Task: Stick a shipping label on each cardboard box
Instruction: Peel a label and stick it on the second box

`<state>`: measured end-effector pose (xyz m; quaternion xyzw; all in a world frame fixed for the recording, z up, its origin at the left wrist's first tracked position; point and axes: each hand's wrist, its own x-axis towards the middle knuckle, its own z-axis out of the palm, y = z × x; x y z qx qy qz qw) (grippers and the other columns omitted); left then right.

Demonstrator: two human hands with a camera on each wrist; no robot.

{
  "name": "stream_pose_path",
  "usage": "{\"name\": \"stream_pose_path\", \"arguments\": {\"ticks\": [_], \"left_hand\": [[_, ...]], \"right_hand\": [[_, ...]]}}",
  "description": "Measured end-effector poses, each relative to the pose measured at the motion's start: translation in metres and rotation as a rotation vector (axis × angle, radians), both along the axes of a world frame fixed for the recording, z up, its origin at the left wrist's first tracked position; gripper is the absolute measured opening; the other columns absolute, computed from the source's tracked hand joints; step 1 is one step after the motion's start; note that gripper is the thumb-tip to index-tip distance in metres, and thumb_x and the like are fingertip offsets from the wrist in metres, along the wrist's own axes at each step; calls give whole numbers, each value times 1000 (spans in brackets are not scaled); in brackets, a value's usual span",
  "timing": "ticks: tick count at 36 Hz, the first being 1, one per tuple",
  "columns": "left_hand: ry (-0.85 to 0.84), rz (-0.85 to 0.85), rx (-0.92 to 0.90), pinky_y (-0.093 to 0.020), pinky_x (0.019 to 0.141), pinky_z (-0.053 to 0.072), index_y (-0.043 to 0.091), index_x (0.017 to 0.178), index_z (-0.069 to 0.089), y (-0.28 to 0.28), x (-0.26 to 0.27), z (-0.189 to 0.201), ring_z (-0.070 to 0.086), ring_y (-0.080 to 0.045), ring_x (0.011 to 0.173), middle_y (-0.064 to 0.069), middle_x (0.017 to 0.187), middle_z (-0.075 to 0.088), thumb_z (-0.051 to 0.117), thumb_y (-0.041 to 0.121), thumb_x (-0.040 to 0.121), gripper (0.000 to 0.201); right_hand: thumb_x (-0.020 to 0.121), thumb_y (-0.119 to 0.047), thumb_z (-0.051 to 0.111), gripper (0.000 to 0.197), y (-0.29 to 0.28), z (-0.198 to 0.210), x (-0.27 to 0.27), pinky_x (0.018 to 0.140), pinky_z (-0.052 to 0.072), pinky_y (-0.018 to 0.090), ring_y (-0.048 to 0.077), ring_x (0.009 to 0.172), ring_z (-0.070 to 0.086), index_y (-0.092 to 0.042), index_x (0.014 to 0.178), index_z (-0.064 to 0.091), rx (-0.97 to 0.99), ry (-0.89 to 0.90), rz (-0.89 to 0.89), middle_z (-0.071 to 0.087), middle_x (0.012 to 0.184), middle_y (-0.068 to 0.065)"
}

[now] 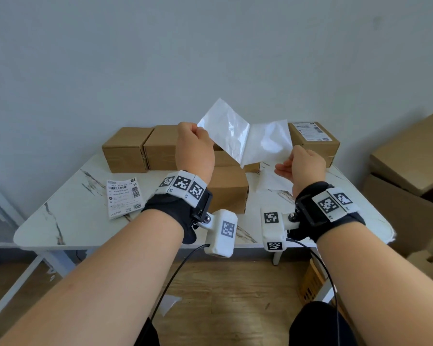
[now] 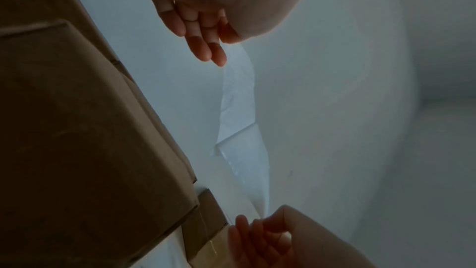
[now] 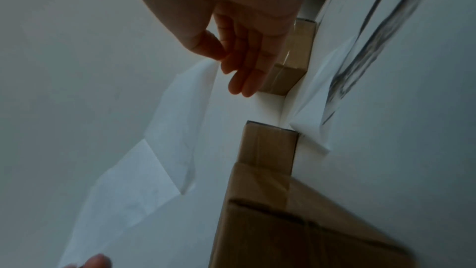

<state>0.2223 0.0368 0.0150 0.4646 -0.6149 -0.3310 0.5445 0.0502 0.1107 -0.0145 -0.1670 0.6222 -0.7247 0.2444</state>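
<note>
A marble-patterned counter [image 1: 60, 221] is standing against a pale wall, carrying brown boxes [image 1: 125, 149] at the back. At its left, printed labels [image 1: 125, 197] are lying flat. The left hand [image 1: 194, 148] is pinching a corner of a creased white sheet [image 1: 245, 138], lifted above the boxes. The right hand [image 1: 303, 162] is pinching its other end. A labelled box [image 1: 315, 143] is sitting far right.
</note>
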Motion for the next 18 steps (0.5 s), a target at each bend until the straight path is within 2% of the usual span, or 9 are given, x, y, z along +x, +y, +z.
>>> {"name": "stream_pose_path", "arguments": {"ticks": [3,6,7,9,12,13,14,16,18], "left_hand": [[9,40,-11,-29,60,45,12,110,47,0,-4,-1,57,-17,69,-6,90,68,34,20,99,19],[28,82,-22,-25,59,44,11,111,47,-2,-5,-3,61,-21,75,-8,90,68,34,20,99,20],[35,97,-25,-24,58,43,10,112,47,-3,-6,-3,61,-21,76,-8,90,68,33,20,99,21],[37,126,-34,-23,55,41,10,112,47,-5,-5,-3,60,-20,74,-7,90,68,33,20,100,21],[42,153,-44,-26,59,40,10,113,47,-7,-4,-4,59,-19,72,-7,90,68,33,20,100,22],[41,156,-47,-27,62,40,10,113,47,-8,-3,-5,59,-20,74,-7,90,68,33,21,100,22],[37,159,-50,-27,63,40,10,112,47,-9,-3,-5,60,-21,76,-8,91,68,33,21,100,22],[29,156,-51,-28,65,40,10,112,47,-9,-3,-5,61,-23,79,-8,92,69,33,21,99,22],[27,140,-53,-29,67,42,10,112,48,-8,-4,-4,61,-25,81,-9,93,69,34,21,99,22]], "right_hand": [[85,-3,38,20,3,-6,-8,65,60,37,25,58,64,-2,94,56,8,-64,-16,57,68,11],[88,-5,37,34,4,-13,-18,67,61,41,26,56,64,1,116,56,20,-115,-48,57,68,12],[89,-6,37,33,5,-14,-21,68,61,42,26,56,64,3,115,55,20,-138,-55,57,68,12],[90,-6,37,23,9,-18,-25,73,61,43,27,59,65,3,98,56,32,-171,-65,58,69,13],[92,-8,38,20,13,-22,-32,77,60,43,27,61,65,2,85,54,63,-191,-82,58,68,13],[93,-9,39,22,13,-26,-36,77,60,42,26,61,63,4,85,54,74,-191,-85,57,68,12],[95,-11,40,24,15,-29,-37,74,59,40,25,61,62,7,94,56,88,-187,-73,55,69,10],[97,-15,43,33,14,-32,-40,67,58,36,22,63,59,8,118,53,117,-174,-38,54,74,8],[99,-14,41,28,13,-35,-43,72,57,38,23,63,58,3,117,53,174,-204,-3,53,76,10]]}}
